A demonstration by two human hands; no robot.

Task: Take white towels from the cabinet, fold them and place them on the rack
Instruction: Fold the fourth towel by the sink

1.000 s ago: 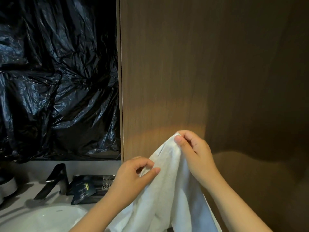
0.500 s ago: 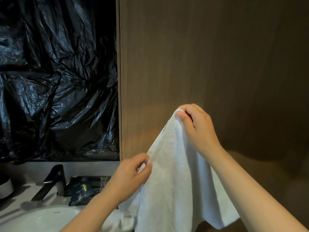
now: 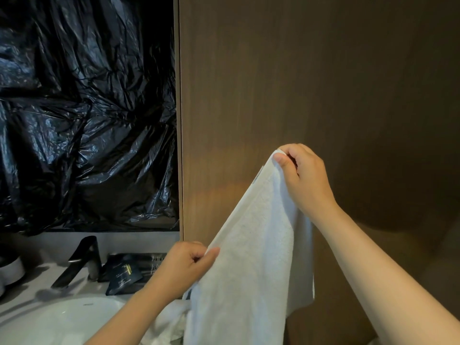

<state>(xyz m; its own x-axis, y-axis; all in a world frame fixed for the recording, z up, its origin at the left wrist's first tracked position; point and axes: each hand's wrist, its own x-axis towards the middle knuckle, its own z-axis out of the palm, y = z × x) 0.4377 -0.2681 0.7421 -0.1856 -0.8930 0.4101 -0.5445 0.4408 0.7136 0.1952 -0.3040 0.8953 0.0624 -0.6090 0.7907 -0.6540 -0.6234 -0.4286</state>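
Black crinkled plastic sheeting (image 3: 84, 115): glossy and heavily creased. Hangs well left of both grips and above the lower one.

Black angular metal tap (image 3: 79, 262): stands on the grey counter (image 3: 32, 287), left of the lower grip and at about its height. Its spout slopes down towards the basin.

White rounded ceramic basin (image 3: 57, 319): set in the counter, below and left of the lower grip. Only part of it is in view.

Dark flat packets with gold print (image 3: 124, 275): lie on the counter just left of the lower grip, between it and the tap.

Left hand (image 3: 184, 267): fingers curled. Thumb and forefinger pinch the towel's sloping edge at its lower end. This is the lower grip.

White terry-cloth towel (image 3: 249, 270): held in the air between the two grips. Its top edge runs taut on a slant from the lower grip up to the upper one. The rest hangs down below both. More white cloth is bunched under the left forearm, near the basin's rim.

Brown wood-grain cabinet panel (image 3: 298, 83): upright and flat. Stands behind both grips and fills the view above them.

Right hand (image 3: 303, 178): fingers curled. Thumb and forefinger pinch the towel's top corner. This is the upper grip, up and to the right of the lower one.
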